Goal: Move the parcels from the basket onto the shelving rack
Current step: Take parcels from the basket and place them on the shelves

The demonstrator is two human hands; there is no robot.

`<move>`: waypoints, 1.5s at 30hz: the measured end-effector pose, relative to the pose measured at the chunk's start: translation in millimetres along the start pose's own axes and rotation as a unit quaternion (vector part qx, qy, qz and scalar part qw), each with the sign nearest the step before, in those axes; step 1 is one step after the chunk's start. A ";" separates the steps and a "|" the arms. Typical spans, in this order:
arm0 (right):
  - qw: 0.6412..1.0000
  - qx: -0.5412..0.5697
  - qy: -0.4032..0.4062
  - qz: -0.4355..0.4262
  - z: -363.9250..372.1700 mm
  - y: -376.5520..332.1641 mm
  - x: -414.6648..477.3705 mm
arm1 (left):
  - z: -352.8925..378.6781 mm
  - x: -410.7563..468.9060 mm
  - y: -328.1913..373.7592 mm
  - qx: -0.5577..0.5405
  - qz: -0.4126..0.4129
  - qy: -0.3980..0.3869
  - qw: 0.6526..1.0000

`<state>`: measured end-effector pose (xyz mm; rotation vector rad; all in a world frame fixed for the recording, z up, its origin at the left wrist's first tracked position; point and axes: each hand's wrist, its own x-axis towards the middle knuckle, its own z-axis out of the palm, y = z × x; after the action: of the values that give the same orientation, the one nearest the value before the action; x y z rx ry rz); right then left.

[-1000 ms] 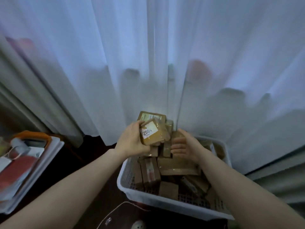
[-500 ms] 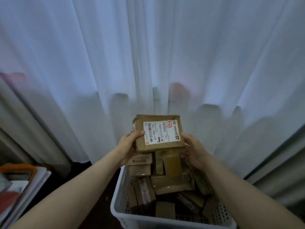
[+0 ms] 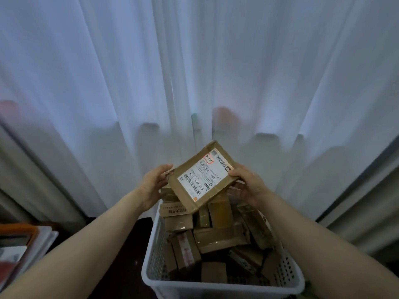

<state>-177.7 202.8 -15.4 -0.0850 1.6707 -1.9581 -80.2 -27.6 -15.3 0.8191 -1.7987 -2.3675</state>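
Observation:
A flat brown cardboard parcel [image 3: 203,176] with a white shipping label is held tilted above the basket. My left hand [image 3: 154,182] grips its left corner and my right hand [image 3: 248,184] grips its right edge. Below them a white perforated plastic basket [image 3: 224,287] holds several brown taped parcels [image 3: 218,236] piled loosely. The shelving rack is not in view.
A white sheer curtain [image 3: 194,72] hangs close behind the basket, with dim shapes showing through it. At the lower left lies a stack of trays and papers with an orange rim [image 3: 19,230]. The floor [image 3: 121,251] between it and the basket is dark.
The labelled parcel has been lifted out of the basket and turned clockwise, so that its label now runs diagonally. Both hands stay on it. The view has tilted upward.

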 end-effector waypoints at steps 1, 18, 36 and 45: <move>1.000 0.003 0.003 -0.003 -0.7 -0.6 -0.3 | -0.4 -0.2 1.2 0.000 -0.002 -0.010 1.000; 0.979 0.197 -0.056 0.011 29.5 19.4 -14.8 | 75.8 -6.2 0.4 -0.149 -0.030 -0.057 0.987; 0.997 0.027 0.017 -0.072 -45.6 -27.6 -36.9 | 99.1 -15.0 10.3 -0.002 0.007 -0.107 0.994; 0.991 0.031 0.095 -0.089 -109.9 -25.4 -64.7 | 170.3 -11.0 2.2 -0.001 0.034 -0.150 0.988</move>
<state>-175.9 331.4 3.3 -0.0267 1.7734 -2.2088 -146.5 125.3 21.3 0.4088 -1.8891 -2.5602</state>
